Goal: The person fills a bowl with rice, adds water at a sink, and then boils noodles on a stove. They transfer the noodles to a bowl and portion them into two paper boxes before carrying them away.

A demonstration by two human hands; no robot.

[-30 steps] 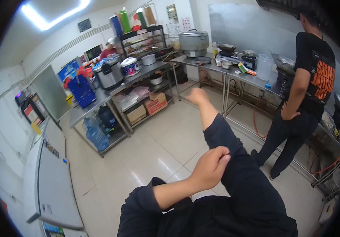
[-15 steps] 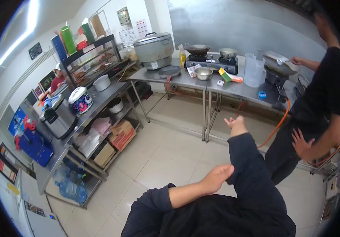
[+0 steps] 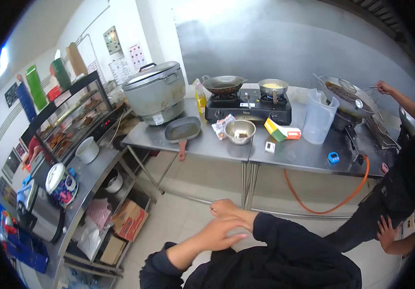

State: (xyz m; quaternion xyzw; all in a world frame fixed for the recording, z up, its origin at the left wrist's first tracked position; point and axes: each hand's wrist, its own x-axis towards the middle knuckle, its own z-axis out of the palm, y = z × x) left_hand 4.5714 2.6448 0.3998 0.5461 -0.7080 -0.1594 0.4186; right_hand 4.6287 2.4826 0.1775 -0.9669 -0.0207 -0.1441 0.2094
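My left hand (image 3: pixel 218 233) lies across my right forearm near the wrist, its thumb standing apart and its fingers stretched over the arm. It holds no object. Beyond it, my right hand (image 3: pixel 223 207) is curled in, with nothing visible in it. Both hands are in front of my body, short of the steel table (image 3: pixel 207 149). On that table, nearest to my hands, are a small metal bowl (image 3: pixel 240 137) with pale contents, a white timer (image 3: pixel 270 147) and a flat pan (image 3: pixel 183 130) with a reddish handle.
A two-burner stove (image 3: pixel 248 113) carries a wok (image 3: pixel 223 85) and a saucepan (image 3: pixel 273 87). At right, a co-worker's hand (image 3: pixel 384 87) holds a strainer over a large wok (image 3: pixel 330 91). An orange hose (image 3: pixel 330 212) hangs below. A rice cooker (image 3: pixel 157 91) stands left.
My right hand has come inward and left, its fingers now curled instead of spread. My left hand has moved from the right sleeve onto the bare forearm. The view is nearer the table.
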